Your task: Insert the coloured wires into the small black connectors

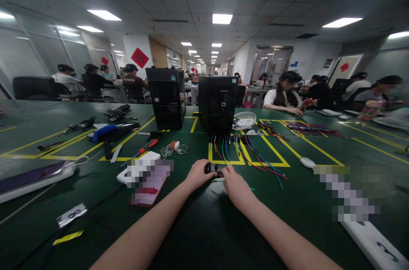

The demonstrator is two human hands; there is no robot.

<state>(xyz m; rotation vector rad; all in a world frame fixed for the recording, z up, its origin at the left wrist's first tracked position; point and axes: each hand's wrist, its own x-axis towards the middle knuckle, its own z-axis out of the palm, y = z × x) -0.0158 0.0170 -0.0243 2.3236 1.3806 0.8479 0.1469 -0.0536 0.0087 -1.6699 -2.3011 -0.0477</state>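
My left hand (197, 176) is closed around a small black object with a shiny metal part (211, 168). From the other side my right hand (237, 185) meets it in a pinch at the metal end; whatever lies between those fingertips is too small to make out. Just beyond both hands, short coloured wires (227, 150) lie in a row inside a yellow taped box. Longer red and blue wires (267, 167) trail off to the right. Under the fingers a clear, pale scrap (219, 188) rests on the green table (204, 227).
Two black computer towers (166, 99) stand ahead, with a white basket (244, 120) beside the right one. Leftward are glasses (180, 149), a red screwdriver (148, 145), a phone (151, 187) and a white power bank (140, 167). A co-worker (284, 95) sits across the table.
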